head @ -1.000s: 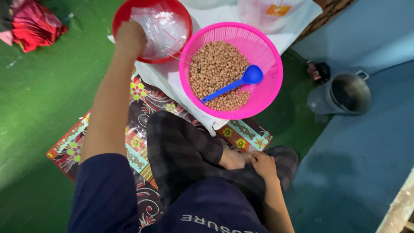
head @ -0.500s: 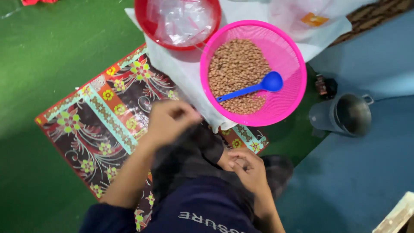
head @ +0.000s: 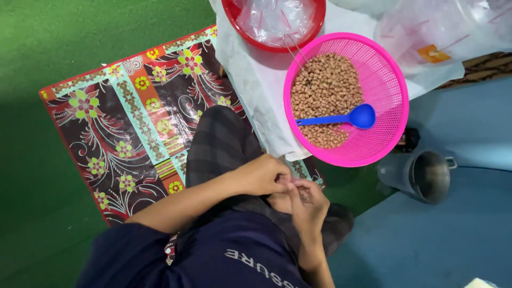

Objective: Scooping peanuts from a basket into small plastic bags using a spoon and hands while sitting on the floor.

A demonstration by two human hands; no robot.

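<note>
**fingers meeting over the lap, beside a basket of peanuts**

the fingers [head: 298,188] of both hands are curled and pinched together over the person's lap, fingertips touching; something very small seems to be gripped between them, but what it is cannot be told. the left hand [head: 261,175] lies knuckles up, the right hand [head: 308,205] faces it from just beside. both hang above the dark checked trouser leg [head: 216,144], near the right edge of the flowered mat [head: 122,122] that lies on green floor covering [head: 37,64]. past the mat's far right corner, on a white cloth [head: 250,90], stands a pink mesh basket [head: 392,98] partly filled with peanuts [head: 325,90]; a blue spoon [head: 341,118] rests on them, untouched. touching its far rim is a red bowl [head: 234,13] holding clear plastic bags [head: 272,18]. a steel cup [head: 426,176] stands near the basket. judging by the heap, most of the peanuts remain unhandled and no filled bag is visible.
</note>
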